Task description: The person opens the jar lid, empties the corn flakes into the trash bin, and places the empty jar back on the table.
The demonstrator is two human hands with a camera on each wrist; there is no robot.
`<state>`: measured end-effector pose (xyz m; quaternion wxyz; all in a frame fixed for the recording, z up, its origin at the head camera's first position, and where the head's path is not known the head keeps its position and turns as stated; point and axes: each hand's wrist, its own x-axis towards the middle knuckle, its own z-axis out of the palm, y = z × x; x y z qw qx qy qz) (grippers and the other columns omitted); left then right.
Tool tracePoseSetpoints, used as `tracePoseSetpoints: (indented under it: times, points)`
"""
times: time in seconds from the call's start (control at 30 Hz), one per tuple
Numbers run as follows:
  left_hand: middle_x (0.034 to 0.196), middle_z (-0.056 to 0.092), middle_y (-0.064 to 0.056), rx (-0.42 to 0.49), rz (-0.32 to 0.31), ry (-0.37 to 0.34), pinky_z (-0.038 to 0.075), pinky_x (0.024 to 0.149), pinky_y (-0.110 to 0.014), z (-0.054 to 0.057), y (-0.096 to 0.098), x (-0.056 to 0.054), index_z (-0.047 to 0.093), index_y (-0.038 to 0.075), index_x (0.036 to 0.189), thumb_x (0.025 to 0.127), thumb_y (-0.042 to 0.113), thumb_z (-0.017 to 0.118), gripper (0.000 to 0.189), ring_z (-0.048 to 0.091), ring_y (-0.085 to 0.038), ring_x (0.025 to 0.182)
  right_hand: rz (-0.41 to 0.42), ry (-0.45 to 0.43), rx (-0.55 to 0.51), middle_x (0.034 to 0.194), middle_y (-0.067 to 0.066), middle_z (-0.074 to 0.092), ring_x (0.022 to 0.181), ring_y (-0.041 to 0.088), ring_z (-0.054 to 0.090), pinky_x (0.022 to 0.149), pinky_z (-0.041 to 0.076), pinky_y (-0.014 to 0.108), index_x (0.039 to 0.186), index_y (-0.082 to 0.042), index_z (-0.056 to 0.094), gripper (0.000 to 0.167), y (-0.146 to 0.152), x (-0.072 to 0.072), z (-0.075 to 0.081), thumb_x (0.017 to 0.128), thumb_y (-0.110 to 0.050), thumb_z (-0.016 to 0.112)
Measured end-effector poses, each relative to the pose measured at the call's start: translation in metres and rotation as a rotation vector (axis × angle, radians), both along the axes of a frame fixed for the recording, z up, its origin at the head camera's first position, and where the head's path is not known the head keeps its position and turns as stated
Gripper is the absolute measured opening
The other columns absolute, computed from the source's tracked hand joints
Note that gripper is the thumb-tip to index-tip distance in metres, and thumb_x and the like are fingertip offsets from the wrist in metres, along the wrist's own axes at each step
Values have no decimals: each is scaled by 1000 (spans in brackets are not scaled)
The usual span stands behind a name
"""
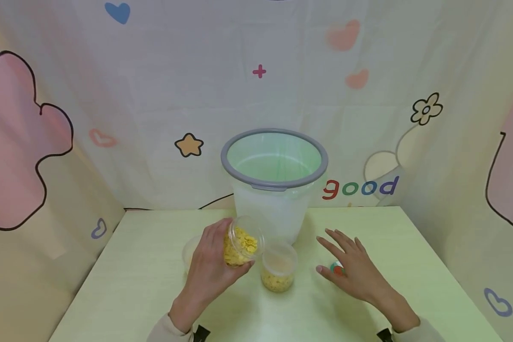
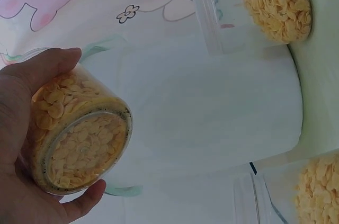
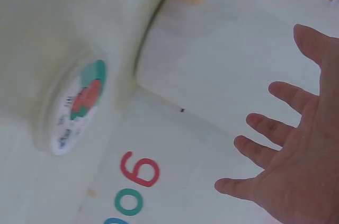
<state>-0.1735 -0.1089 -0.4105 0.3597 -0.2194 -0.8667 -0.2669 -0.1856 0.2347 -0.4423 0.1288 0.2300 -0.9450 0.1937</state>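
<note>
My left hand grips a clear plastic jar of yellow flakes, tilted with its open mouth toward the right in the head view. Fingers and thumb wrap the jar's sides, and its base faces the left wrist camera. Just right of it, a second jar, part filled with flakes, stands upright on the table. My right hand hovers over the table with its fingers spread and holds nothing. Below that hand lies a round lid with a red and green label, partly hidden by the hand in the head view.
A white bucket with a grey rim stands behind the jars, near the back edge of the pale table. Another jar of flakes sits at the left, mostly behind my left hand in the head view. A printed cloth backdrop surrounds the table.
</note>
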Motion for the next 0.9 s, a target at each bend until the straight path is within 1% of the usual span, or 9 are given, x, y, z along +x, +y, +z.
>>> tracePoseSetpoints:
  times: [0.17, 0.33, 0.43, 0.53, 0.63, 0.7, 0.8, 0.9]
  points:
    - [128, 56, -8, 5, -6, 3, 56, 87, -44, 6, -2, -1, 46, 6, 137, 53, 35, 96, 102, 54, -24, 114, 28, 96, -6, 154, 9, 40, 145, 35, 30, 112, 20, 68, 146, -24, 47, 65, -6, 3, 22, 88, -42, 70]
    - [127, 56, -9, 13, 14, -4, 57, 83, -46, 11, -6, -2, 45, 6, 137, 53, 34, 96, 103, 54, -24, 115, 46, 172, -26, 154, 9, 39, 144, 32, 32, 115, 20, 65, 147, -25, 46, 67, -9, 4, 45, 86, -37, 72]
    - [127, 56, -9, 19, 22, 5, 58, 83, -46, 14, -9, -3, 45, 6, 138, 53, 33, 96, 103, 54, -24, 116, 61, 231, -47, 153, 10, 41, 142, 31, 35, 114, 23, 65, 146, -22, 47, 68, -10, 2, 58, 84, -33, 74]
    - [128, 56, -10, 29, 21, 15, 57, 87, -45, 17, -11, -3, 45, 7, 138, 53, 31, 96, 103, 53, -24, 117, 73, 281, -58, 152, 10, 42, 141, 32, 37, 112, 25, 66, 145, -20, 49, 68, -11, -1, 70, 83, -30, 75]
    - [130, 56, -11, 34, 16, 19, 56, 90, -46, 22, -14, -4, 43, 7, 140, 53, 31, 96, 104, 52, -25, 118, 78, 311, -60, 152, 10, 43, 139, 33, 39, 112, 26, 65, 145, -19, 49, 69, -12, -4, 81, 82, -29, 75]
    - [131, 55, -12, 33, 16, 22, 55, 91, -46, 26, -16, -5, 43, 6, 140, 53, 30, 96, 104, 52, -26, 118, 82, 324, -67, 151, 11, 43, 138, 34, 40, 111, 28, 64, 145, -19, 48, 69, -13, -7, 88, 82, -28, 75]
    - [131, 55, -12, 24, 24, 29, 55, 92, -47, 32, -19, -7, 42, 5, 140, 53, 30, 96, 105, 52, -27, 119, 79, 323, -90, 152, 10, 43, 137, 36, 41, 108, 32, 63, 145, -19, 49, 67, -15, -11, 96, 83, -26, 74]
    - [131, 55, -13, 20, 28, 49, 55, 91, -48, 38, -22, -10, 42, 3, 140, 53, 29, 96, 105, 52, -28, 118, 61, 299, -110, 152, 9, 43, 136, 37, 42, 106, 34, 64, 144, -19, 49, 63, -20, -17, 103, 86, -27, 72]
